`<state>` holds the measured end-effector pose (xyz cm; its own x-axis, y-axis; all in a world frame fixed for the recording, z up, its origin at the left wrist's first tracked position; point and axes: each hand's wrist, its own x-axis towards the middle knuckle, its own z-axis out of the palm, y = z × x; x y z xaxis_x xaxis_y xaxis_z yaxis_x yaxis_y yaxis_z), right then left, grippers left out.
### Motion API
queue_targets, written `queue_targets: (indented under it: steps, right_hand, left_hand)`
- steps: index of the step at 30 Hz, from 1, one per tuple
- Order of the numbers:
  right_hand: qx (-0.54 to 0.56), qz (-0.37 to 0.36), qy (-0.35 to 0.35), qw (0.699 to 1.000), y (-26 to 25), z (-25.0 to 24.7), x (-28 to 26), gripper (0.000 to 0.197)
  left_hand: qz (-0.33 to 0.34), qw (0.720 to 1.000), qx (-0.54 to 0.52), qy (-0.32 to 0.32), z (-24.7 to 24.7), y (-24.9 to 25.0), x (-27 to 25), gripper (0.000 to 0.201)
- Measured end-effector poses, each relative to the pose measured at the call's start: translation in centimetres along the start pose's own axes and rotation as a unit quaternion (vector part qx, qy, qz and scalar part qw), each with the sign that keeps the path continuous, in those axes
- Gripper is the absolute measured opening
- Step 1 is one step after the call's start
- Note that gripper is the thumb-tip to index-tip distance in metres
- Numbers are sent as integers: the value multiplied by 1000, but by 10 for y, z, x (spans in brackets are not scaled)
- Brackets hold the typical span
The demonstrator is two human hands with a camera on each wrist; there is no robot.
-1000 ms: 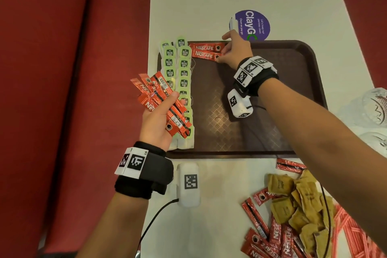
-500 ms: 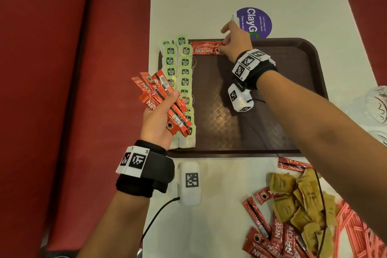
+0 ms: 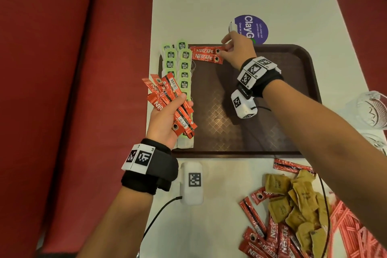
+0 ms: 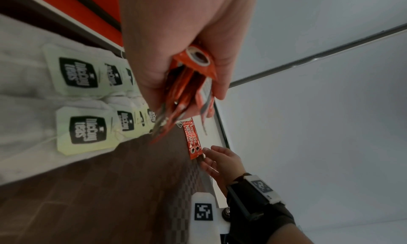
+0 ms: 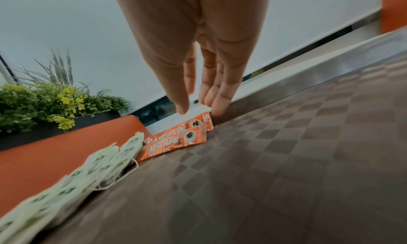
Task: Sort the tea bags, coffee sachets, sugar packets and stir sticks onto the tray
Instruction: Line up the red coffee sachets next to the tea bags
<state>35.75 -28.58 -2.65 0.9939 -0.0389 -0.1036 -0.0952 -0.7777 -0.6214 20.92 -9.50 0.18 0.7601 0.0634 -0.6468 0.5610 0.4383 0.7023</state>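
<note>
A brown tray (image 3: pixel 261 128) carries two columns of green-tagged tea bags (image 3: pixel 184 65) along its left side. Two red Nescafe sachets (image 3: pixel 206 54) lie side by side at its far left corner. My right hand (image 3: pixel 227 47) is at their right ends, fingers straight and touching the upper sachet by the tray's far rim. The right wrist view shows the thumb apart from the fingers above those sachets (image 5: pixel 174 140). My left hand (image 3: pixel 182 100) hovers over the tea bags and grips a fanned bunch of coffee sachets (image 3: pixel 169 98), seen close up as the bunch (image 4: pixel 187 91).
On the white table near me lie more coffee sachets (image 3: pixel 270 236), brown sugar packets (image 3: pixel 297 205) and red-striped stir sticks (image 3: pixel 351 232). Cut-glass tumblers (image 3: pixel 372 111) stand right of the tray. A purple sticker (image 3: pixel 253 28) is beyond it. A red bench (image 3: pixel 62 90) runs along the left.
My right hand has stayed at the sachets' right ends, and the two sachets now lie straighter and closer together. My left hand still holds its bunch in the same place.
</note>
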Motion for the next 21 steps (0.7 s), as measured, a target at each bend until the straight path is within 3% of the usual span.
queue_targets:
  steps: [3, 5, 8, 10, 13, 17, 21]
  right_hand:
    - [14, -10, -41, 999, -4, -5, -20, 33]
    - [51, -11, -113, 992, -14, -10, -40, 35]
    - [178, -5, -273, 945, -32, -14, -71, 36]
    - [221, -38, -317, 922, -38, -15, -82, 33]
    - [251, -99, -332, 904, -42, -19, -86, 14]
    - [312, -140, -285, 896, -33, -33, -87, 23]
    - [291, -162, -264, 905, -26, -37, -90, 26]
  left_hand:
    - [-1, 1000, -1, -3, 0, -1, -1, 13]
    - [3, 1000, 9, -4, 0, -2, 0, 24]
    - [21, 998, 51, -6, 3, -4, -1, 33]
    - [41, 996, 84, -7, 6, -5, -2, 35]
    - [61, 994, 86, -8, 10, -6, -5, 28]
    - [44, 999, 23, 3, 4, 1, -7, 9]
    - [31, 999, 3, -32, 6, 9, -8, 8]
